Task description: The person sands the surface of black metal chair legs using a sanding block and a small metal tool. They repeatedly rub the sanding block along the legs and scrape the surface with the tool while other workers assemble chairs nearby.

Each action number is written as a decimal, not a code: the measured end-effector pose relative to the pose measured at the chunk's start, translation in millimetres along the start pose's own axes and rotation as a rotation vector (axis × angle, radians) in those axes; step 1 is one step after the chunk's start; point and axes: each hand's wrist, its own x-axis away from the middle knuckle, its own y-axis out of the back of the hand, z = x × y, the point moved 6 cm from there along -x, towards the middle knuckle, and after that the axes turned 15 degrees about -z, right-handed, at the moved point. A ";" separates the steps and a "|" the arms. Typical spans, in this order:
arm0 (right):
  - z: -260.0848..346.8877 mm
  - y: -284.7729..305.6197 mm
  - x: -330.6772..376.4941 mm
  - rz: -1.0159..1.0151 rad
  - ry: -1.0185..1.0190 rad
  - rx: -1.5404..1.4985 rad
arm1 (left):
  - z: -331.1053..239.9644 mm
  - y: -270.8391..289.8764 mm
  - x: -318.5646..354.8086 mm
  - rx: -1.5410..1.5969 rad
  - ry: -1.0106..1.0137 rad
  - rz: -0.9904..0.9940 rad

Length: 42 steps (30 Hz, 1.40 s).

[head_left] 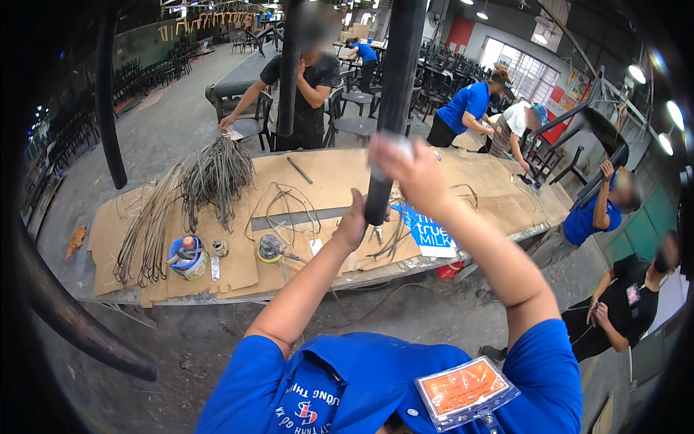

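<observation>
A dark, round furniture leg point(396, 94) comes down from above in front of me. My left hand point(353, 223) wraps around its lower end, with the fingers partly hidden behind it. Higher up, my right hand point(416, 170) presses a pale pad point(392, 147) against the leg; motion blurs it, so I cannot tell whether it is cloth or sandpaper. More dark legs hang nearby: one at the far left point(108, 101), one farther back point(288, 79) and a curved one at lower left point(79, 318). What joins them is out of view.
Below is a cardboard-covered table point(275, 166) with bundled wires point(217, 177), a blue bucket point(188, 259), a round sander point(271, 248), a small jar point(220, 247) and a blue-and-white sheet point(430, 231). One person point(311, 79) stands across the table; several others work at right. An air hose lies on the floor.
</observation>
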 end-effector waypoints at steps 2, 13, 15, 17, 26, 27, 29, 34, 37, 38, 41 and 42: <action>34.8 -12.3 53.4 0.316 0.030 -0.187 | -3.8 7.1 1.2 0.094 -0.008 -0.129; 4.7 46.3 46.1 -0.070 -0.961 -0.935 | -37.4 -25.6 -37.5 -0.498 -0.126 0.128; 7.3 41.4 43.2 -0.098 -1.074 -0.870 | -41.7 -32.6 -45.4 -0.373 -0.119 0.170; 6.4 33.3 46.7 -0.205 -1.105 -0.650 | -36.3 -41.8 -51.7 -0.289 -0.114 0.117; -50.3 3.9 -16.1 -0.491 -0.869 -0.092 | -20.5 -44.5 -38.8 -0.268 -0.206 -0.021; -51.3 10.3 -27.7 -0.563 -0.786 -0.072 | -14.8 -40.9 -35.6 -0.338 -0.102 -0.026; -49.4 13.9 -33.4 -0.545 -0.860 -0.074 | -22.5 -38.5 -30.5 -0.309 -0.159 -0.041; -9.4 9.4 -7.3 -0.455 -1.013 -0.239 | -39.0 -32.5 -19.3 -0.273 -0.273 -0.134; -13.8 -3.6 -5.8 -0.448 -1.001 -0.304 | -39.6 -31.3 -21.3 -0.251 -0.210 -0.101; -22.7 -10.8 -5.3 -0.410 -1.062 -0.299 | -39.3 -32.2 -24.8 -0.232 -0.190 -0.091; -24.6 -6.1 -18.7 -0.579 -0.857 -0.229 | -40.6 -32.6 -32.1 -0.178 -0.205 -0.109; -21.8 -5.8 -18.5 -0.588 -0.870 -0.245 | -42.3 -30.9 -33.6 -0.195 -0.220 -0.118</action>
